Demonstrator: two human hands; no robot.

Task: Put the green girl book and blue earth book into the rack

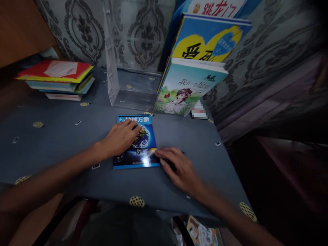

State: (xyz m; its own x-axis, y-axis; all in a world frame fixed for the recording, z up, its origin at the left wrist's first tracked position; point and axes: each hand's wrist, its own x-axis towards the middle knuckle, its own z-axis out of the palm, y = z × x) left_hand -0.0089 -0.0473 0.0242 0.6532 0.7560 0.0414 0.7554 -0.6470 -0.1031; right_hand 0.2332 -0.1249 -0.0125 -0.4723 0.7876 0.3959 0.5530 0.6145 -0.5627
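Note:
A blue book (146, 160) with a globe on its cover lies flat on the cloth-covered table in front of me. My left hand (124, 135) rests palm down across the upper left of the cover, fingers stretched out and hiding part of the title and globe. At the book's right edge is my right hand (176, 167); its fingertips touch the cover's border, and a gap shows between thumb and fingers. Whether the right thumb reaches under the edge I cannot tell.
Behind the book stands a clear acrylic rack (133, 97). On its right side several books stand upright, a green-blue one (174, 89) in front. A stack of books (56, 80) lies at the far left. Below the table's front edge is another book (202, 232).

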